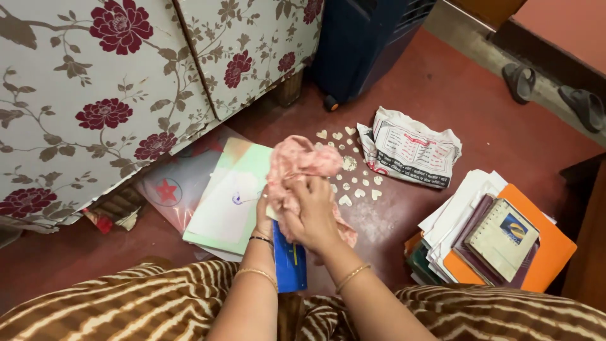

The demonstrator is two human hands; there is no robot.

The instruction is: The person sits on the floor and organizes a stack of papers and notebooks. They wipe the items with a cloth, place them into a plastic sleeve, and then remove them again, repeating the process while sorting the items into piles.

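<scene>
A crumpled pink cloth [302, 165] is bunched between both of my hands above the red floor. My right hand [310, 215] is closed over the cloth's lower part, its back facing up. Behind it, my left hand [264, 215] is mostly hidden and grips the cloth's left side. Under my hands lies a blue booklet [290, 264]. Several small pale heart-shaped pieces [353, 184] are scattered on the floor just beyond the cloth.
Crumpled newspaper [410, 151] lies to the right of the hearts. A stack of papers, notebooks and an orange folder [499, 243] sits at right. Green and white sheets [230, 199] lie at left beside floral-covered furniture [107, 95]. A dark blue wheeled appliance [363, 44] and sandals [555, 91] stand farther back.
</scene>
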